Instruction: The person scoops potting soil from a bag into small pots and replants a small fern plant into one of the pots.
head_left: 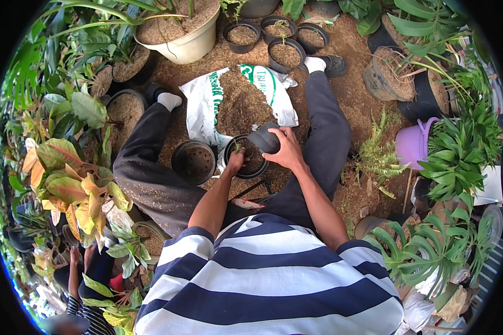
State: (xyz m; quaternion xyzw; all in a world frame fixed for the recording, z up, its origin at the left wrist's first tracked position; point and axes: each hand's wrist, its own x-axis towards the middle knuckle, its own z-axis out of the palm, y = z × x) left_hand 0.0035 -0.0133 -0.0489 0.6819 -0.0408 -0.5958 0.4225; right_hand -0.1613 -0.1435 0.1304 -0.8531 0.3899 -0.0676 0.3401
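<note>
Between my legs stands a black plastic pot point(255, 165), with dark soil showing inside. My left hand point(237, 161) is at its left side, fingers pinched round a small green seedling point(238, 147); the lower part of the seedling is hidden. My right hand point(286, 148) grips a smaller black pot point(264, 139), tilted on its side over the far right rim of the standing pot. To the left sits another black pot point(193, 162) with drainage holes in its base. Just beyond, loose brown potting mix point(243, 106) lies heaped on a flattened white and green sack point(200, 106).
Several black pots with small plants point(285, 54) stand beyond the sack, near a large cream pot point(193, 42). On the right are a purple bucket point(412, 146) and a fern point(377, 156). Leafy plants point(75, 176) crowd the left, where another person point(89, 279) sits.
</note>
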